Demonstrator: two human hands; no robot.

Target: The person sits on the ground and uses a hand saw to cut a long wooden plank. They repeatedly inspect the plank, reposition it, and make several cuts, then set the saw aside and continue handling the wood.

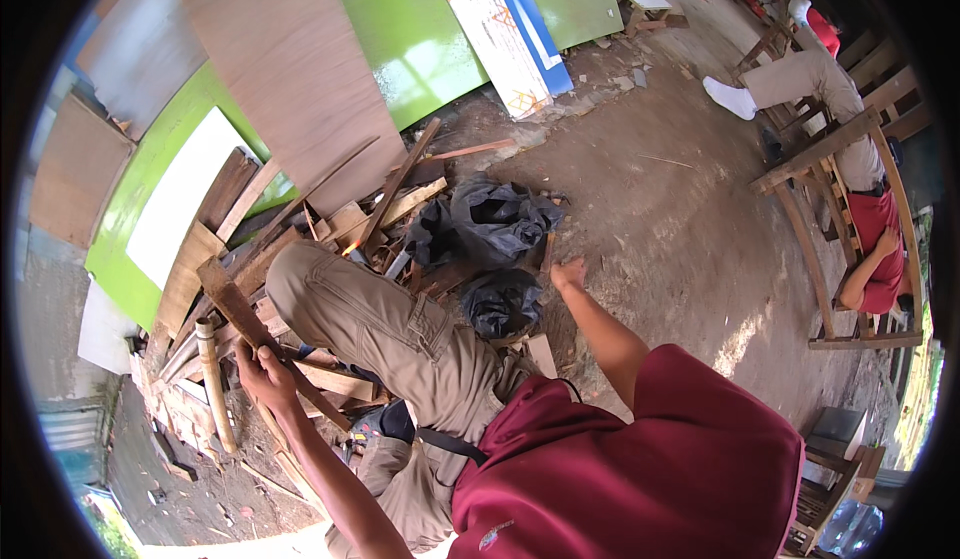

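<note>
at the left edge of the frame, a brown board (80,174) is leaning beside a green board (110,244), and a white sheet (175,209) is resting against the green one. below them, a bamboo pole (213,384) is slanting up from the ground in front of scrap wood (330,379). just right of the pole, left of the frame's middle, the left hand (268,377) is grasping a dark wooden plank (238,309), its fingers wrapping over the edge. the plank is tilting from upper left to lower right, lying near the bent knee of the person's brown trousers (350,304). at the upper left of the frame, a tall brown panel (290,59) is standing over the scrap wood, with a shiny green panel (400,39) rising to its right. around the centre, black plastic bags (502,304) are sitting crumpled on the ground. just right of them, the right hand (568,274) is curling its fingers beside a thin brownish stick (548,249); whether it is grasping the stick, i cannot tell. at the right of the frame, another person in a red shirt (873,244) is sitting behind a wooden frame (808,249).
</note>
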